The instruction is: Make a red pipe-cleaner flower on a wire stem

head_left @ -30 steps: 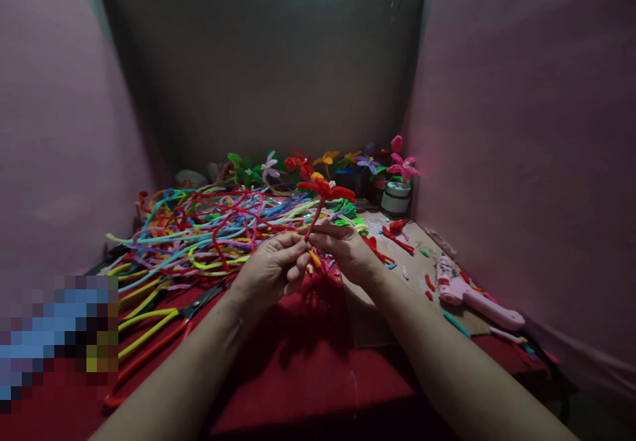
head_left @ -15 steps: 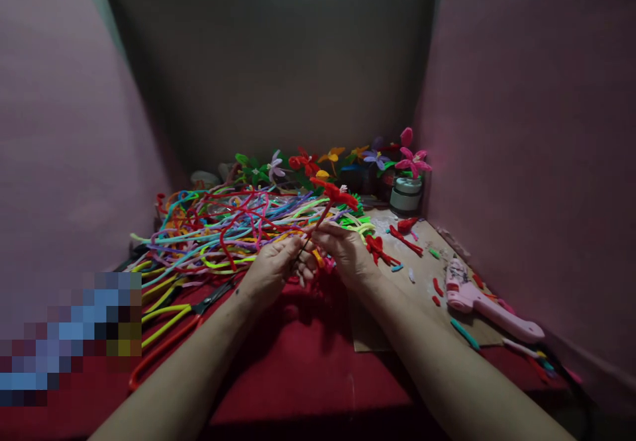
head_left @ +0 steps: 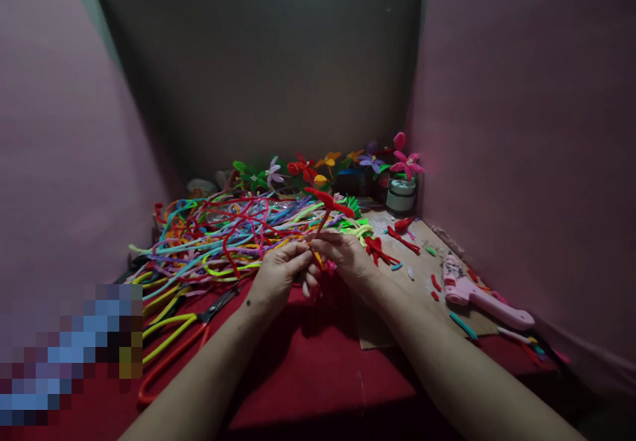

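A red pipe-cleaner flower (head_left: 328,201) stands up from between my hands on a thin red stem, tilted so its petals show mostly from the side. My left hand (head_left: 285,270) is closed on the lower stem, thumb against the bent fingers. Just above it, my right hand (head_left: 338,251) pinches the same stem. The stem's lower end is hidden by the fingers. Behind my hands lies a wide heap of many-coloured pipe cleaners (head_left: 238,226). Loose red pipe-cleaner pieces (head_left: 378,251) rest to the right of my right hand.
A pink glue gun (head_left: 484,300) lies on a cardboard sheet (head_left: 422,272) at the right. Scissors (head_left: 216,312) with red handles lie left on the red cloth (head_left: 318,378). Finished flowers (head_left: 302,166) line the back; a pink one (head_left: 408,163) stands in a jar (head_left: 401,197).
The red flower has turned, so its pale centre no longer shows and its petals appear edge-on. Both hands sit slightly lower in view, still on the stem. The camera view has shifted slightly.
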`<state>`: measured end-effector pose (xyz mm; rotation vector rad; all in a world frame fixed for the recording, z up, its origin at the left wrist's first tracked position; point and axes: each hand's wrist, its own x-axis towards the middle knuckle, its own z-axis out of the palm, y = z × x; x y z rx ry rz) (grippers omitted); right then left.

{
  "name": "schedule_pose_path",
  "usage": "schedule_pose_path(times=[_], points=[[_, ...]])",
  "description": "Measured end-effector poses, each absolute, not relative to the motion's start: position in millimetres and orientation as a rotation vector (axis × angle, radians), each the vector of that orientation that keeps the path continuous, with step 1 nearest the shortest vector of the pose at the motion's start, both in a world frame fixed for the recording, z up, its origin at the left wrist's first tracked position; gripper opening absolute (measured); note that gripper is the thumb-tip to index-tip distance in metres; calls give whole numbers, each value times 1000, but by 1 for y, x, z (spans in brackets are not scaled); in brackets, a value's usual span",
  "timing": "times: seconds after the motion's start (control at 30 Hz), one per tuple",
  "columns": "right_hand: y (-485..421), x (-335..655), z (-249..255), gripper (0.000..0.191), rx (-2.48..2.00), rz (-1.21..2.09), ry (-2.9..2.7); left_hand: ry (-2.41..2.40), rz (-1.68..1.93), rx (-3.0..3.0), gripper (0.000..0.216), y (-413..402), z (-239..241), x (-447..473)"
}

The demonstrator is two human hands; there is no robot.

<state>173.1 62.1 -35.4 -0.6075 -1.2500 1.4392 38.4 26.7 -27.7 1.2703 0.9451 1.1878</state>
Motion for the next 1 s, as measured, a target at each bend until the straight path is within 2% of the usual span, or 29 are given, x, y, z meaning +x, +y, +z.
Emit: schedule_pose_path(times=[0.2,0.37,0.63,0.77,1.0], points=[[61,178,-35,22,-496,1481,-1363,766,1104,1113,18,24,-25,36],[59,179,-36,11,-460,1378,-1389,698,982,1107,21,20,-18,34],[59,173,-31,16,-528,1350,-1308,1072,1226,1385,12,18,-15,45],[56,174,-23,18,-555,1427,-1305,990,1201,1324,19,21,-19,41],[57,186,-18,21,-546,1417,-1379,821,1176,1159,18,24,-22,40]])
